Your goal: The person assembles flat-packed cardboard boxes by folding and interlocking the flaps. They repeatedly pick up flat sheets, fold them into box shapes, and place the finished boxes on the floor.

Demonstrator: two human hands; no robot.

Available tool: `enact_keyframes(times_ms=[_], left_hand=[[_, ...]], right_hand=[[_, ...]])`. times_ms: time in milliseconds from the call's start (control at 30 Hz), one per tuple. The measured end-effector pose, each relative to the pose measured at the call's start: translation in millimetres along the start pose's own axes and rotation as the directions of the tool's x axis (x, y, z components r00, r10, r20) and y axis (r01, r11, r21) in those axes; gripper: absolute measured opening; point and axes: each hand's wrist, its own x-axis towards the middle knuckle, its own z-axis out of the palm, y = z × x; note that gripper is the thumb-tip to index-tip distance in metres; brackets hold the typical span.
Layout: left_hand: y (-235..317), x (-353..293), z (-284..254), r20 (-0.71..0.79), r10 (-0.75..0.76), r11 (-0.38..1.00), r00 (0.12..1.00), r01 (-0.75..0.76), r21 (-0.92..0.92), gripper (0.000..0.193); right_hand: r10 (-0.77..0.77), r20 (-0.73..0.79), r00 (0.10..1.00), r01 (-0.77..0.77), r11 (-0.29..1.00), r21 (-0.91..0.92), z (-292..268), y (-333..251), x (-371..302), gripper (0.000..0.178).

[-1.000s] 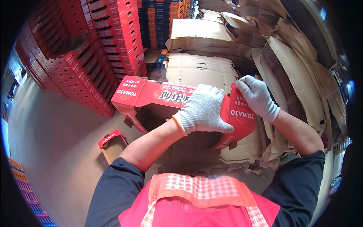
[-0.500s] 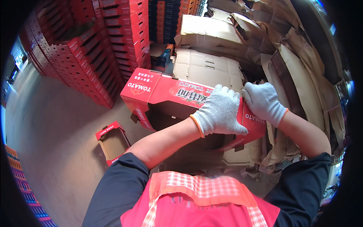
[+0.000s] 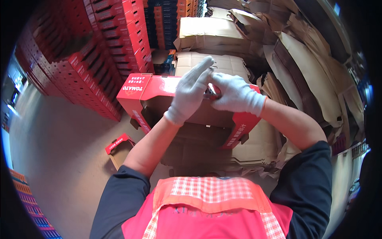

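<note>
Fingers (image 3: 201, 71) straight, seemingly empty, my left hand (image 3: 187, 93) meets my curled right hand (image 3: 237, 94), hold unclear, work now shifted mid-frame along the red box (image 3: 157, 89).

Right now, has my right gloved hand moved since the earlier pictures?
Yes: your right gloved hand has moved left, judged against the flattened beige cardboard beyond.

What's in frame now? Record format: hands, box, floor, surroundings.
left hand: gloved, fingers extended, over the red box's long side
right hand: gloved, fingers bent, beside left; grip unclear
red box: open side facing the person
floor: red-and-brown box, left of the red box
surroundings: red box stacks left, brown cardboard bundles beyond
</note>
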Motion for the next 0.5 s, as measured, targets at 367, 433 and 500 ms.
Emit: enact_keyframes(times_ms=[367,433,500], left_hand=[[62,-112,-36,0.071,0.104,0.765,0.992,-0.125,0.632,0.076],[54,-77,-11,0.401,-0.15,0.837,0.904,-0.1,0.538,0.08],[45,-53,37,0.644,-0.142,0.722,0.752,-0.367,0.587,0.103]], right_hand=[[0.61,0.327,0.722,-0.541,0.204,0.816,38,135,-101,0.034],[0.607,0.582,0.542,-0.841,0.395,0.371,101,137,-128,0.024],[0.626,0.285,0.726,-0.61,0.393,0.688,127,157,-139,0.023]])
